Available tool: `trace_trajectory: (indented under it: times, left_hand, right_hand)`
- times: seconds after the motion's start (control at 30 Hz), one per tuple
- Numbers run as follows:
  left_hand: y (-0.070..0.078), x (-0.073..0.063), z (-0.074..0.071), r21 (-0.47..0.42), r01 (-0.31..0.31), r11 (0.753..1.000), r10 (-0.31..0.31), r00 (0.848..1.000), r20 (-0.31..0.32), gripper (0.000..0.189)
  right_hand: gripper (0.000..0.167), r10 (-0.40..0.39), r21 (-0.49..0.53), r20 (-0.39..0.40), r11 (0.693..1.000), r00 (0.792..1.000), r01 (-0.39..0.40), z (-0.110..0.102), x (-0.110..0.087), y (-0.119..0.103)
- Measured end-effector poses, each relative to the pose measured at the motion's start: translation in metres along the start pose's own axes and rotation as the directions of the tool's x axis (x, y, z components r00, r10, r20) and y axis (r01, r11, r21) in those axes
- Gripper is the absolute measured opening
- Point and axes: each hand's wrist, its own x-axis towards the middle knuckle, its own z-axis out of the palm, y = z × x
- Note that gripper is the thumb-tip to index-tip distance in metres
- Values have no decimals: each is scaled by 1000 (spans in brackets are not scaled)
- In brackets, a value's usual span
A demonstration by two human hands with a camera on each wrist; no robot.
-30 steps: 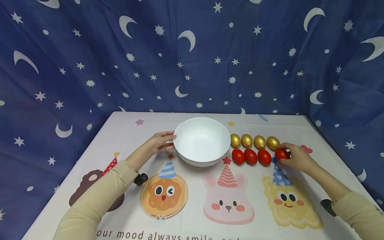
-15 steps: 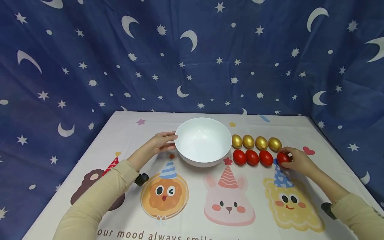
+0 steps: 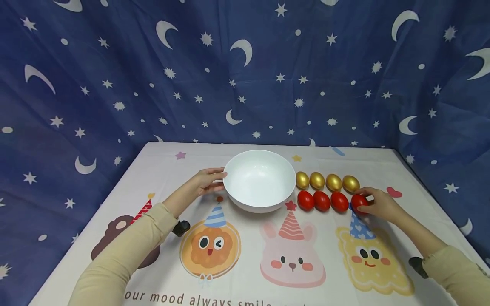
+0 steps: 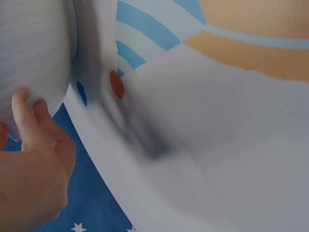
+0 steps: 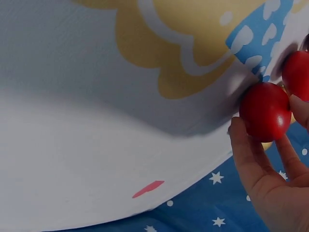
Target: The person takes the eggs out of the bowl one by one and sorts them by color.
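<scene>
A white bowl stands on the table, and the fingers of my left hand touch its left side, nearly straight. In the left wrist view the fingertips rest against the bowl's outer wall. My right hand pinches a red egg between thumb and fingers, at the right end of a row of red eggs. The right wrist view shows the pinched egg close beside another red egg. Behind lies a row of gold eggs.
A pale tablecloth with printed cartoon figures covers the table. A blue curtain with moons and stars hangs behind and at both sides. Both egg rows begin right beside the bowl's right side.
My right hand has shifted the pinched red egg slightly left, nearer the other red eggs. The left hand and bowl keep their places; the head view itself has shifted a little.
</scene>
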Motion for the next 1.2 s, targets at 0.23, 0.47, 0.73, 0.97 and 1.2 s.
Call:
trace_trajectory:
  times: [0.23, 0.47, 0.73, 0.97, 1.2]
  left_hand:
    - [2, 2, 0, 1, 5, 1000, -5, 1000, -2, 52]
    - [5, 1, 3, 21, 0, 1000, 0, 1000, 4, 52]
    - [9, 1, 7, 4, -2, 1000, 2, 1000, 2, 51]
    - [2, 2, 10, 1, -4, 1000, 4, 1000, 3, 50]
    - [-5, -2, 6, 23, -28, 999, 27, 999, 34, 51]
  right_hand:
    - [46, -46, 13, -20, 999, 999, 46, -3, 0, 1]
    - [44, -62, 10, -48, 998, 997, 62, -9, -4, -1]
    - [44, -14, 0, -26, 1000, 1000, 14, -12, -4, 0]
    - [41, 35, 0, -26, 999, 999, -35, -8, -4, 5]
    - [42, 29, 13, -31, 1000, 999, -28, -3, -7, 6]
